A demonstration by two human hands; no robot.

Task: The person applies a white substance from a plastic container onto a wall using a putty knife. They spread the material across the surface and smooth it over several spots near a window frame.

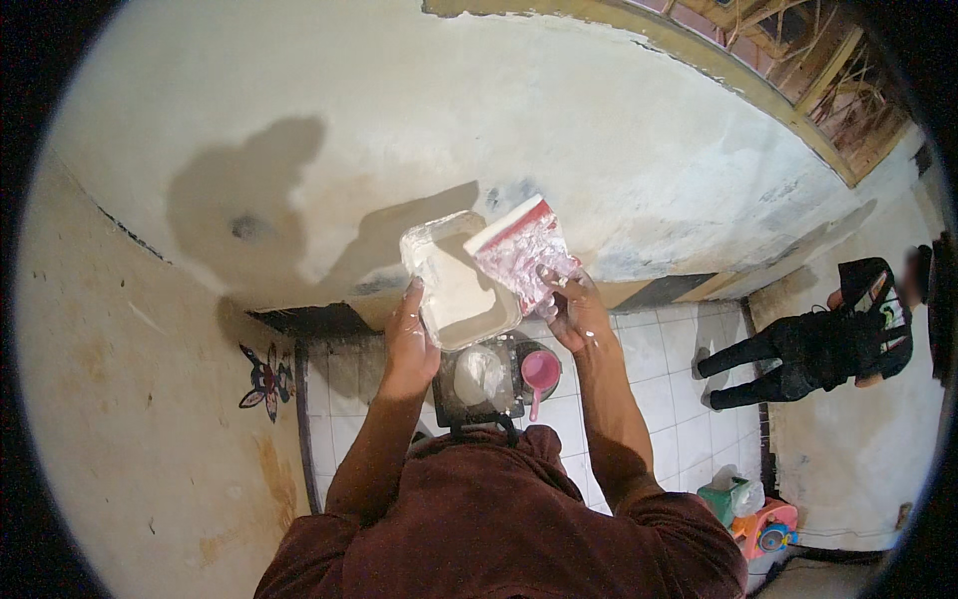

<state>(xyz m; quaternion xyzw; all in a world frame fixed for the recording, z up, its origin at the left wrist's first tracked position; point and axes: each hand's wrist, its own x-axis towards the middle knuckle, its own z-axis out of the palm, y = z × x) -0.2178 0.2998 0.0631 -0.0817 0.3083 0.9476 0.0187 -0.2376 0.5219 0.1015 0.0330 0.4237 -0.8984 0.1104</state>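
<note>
My left hand (410,334) grips a shallow rectangular tub (481,332) by its left side, with the thumb on the rim. Smooth off-white paste (457,282) covers the inside of the tub, and dried smears coat its walls. In my right hand (581,314) is a wide red putty scraper (525,250), tilted, its face smeared with white paste. The scraper's pale straight edge points up and left, over the tub's right rim. White smudges mark my right fingers. Both hands are in front of the wall.
A pale, patchy wall (399,100) rises ahead, with a wood-framed opening (828,90) at upper right. Below my hands are a pink dipper (540,370) and a clear plastic bag (479,375) on a dark stand. A person in dark clothes (818,334) stands at right on white tiles.
</note>
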